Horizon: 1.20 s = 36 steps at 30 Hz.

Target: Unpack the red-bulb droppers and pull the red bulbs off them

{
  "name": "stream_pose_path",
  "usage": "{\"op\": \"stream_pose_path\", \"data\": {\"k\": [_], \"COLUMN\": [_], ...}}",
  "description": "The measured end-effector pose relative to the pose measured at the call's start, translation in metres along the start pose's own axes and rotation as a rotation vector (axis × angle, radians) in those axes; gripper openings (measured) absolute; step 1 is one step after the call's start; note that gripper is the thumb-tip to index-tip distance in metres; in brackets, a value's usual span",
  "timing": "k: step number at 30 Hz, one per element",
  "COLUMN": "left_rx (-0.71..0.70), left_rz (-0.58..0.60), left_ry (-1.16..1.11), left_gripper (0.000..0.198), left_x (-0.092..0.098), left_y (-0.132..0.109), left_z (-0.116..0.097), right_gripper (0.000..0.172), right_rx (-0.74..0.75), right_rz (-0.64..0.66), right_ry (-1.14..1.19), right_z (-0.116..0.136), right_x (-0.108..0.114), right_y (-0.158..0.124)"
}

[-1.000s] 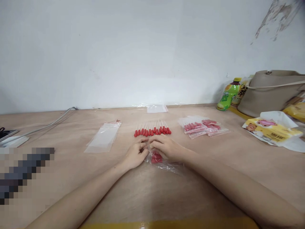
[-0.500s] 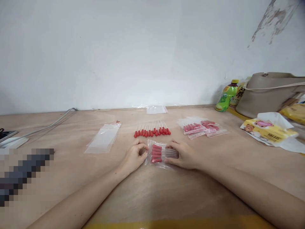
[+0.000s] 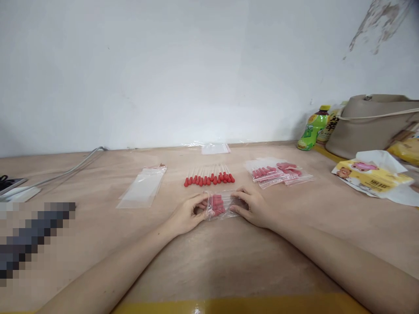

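A clear zip bag (image 3: 225, 213) with several red-bulbed glass droppers (image 3: 217, 204) inside lies sideways between my hands. My left hand (image 3: 190, 212) grips its left end, beside the bulbs, thumb in front and fingers behind. On the right end, over the thin glass tubes, my right hand (image 3: 255, 206) holds the bag between thumb and fingers. Just beyond stands a row of loose droppers (image 3: 209, 178), their red bulbs toward me. Filled bags (image 3: 278, 172) with red bulbs are piled to the right of that row.
Flat clear zip bags (image 3: 141, 188) lie to the left, and another white-looking bag (image 3: 216, 149) rests by the wall. At the right are a green bottle (image 3: 312, 131), a grey-beige bag (image 3: 356, 126) and a yellow tissue pack (image 3: 373, 174). A cable (image 3: 72, 168) runs along the left.
The bag has risen slightly and its left end is bunched up. My left hand has moved from beside that edge to gripping it; my right hand stays on the other end.
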<state>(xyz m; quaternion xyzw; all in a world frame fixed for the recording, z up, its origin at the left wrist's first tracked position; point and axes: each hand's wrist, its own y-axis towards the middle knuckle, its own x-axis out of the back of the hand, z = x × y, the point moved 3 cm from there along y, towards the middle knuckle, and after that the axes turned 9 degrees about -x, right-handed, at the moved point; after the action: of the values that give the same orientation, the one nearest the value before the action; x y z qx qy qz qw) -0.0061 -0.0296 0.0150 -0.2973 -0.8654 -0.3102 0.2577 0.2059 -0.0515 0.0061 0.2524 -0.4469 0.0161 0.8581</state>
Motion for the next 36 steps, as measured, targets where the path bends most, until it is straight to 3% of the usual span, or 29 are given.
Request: {"op": "stream_pose_path", "data": {"k": [4,8,15,25,31,36], "left_rx": [-0.028,-0.110,-0.096,-0.078,-0.056,-0.112], "left_rz": [0.038,0.095,0.026,0.027,0.041,-0.026], "left_ry": [0.149,0.222,0.282,0.416,0.377,0.312], "left_gripper": [0.047,0.034,0.012,0.011,0.014,0.019], "left_x": [0.002,-0.001,-0.008,-0.012,-0.011,-0.001], "left_y": [0.004,0.006,0.003,0.005,0.004,0.003], "left_z": [-0.010,-0.023,-0.023,-0.028,-0.027,-0.025], "right_gripper": [0.025,0.025,0.024,0.025,0.024,0.024], "right_rx": [0.023,0.028,0.048,0.063,0.058,0.045], "right_rz": [-0.018,-0.012,-0.017,-0.009,-0.021,-0.019], "right_ry": [-0.026,-0.008,0.004,-0.013,-0.015,0.009], "right_z": [0.002,0.002,0.002,0.000,0.000,0.000], "right_x": [-0.001,-0.001,0.000,-0.002,-0.001,-0.002], "right_y": [0.000,0.000,0.000,0.000,0.000,0.000]}}
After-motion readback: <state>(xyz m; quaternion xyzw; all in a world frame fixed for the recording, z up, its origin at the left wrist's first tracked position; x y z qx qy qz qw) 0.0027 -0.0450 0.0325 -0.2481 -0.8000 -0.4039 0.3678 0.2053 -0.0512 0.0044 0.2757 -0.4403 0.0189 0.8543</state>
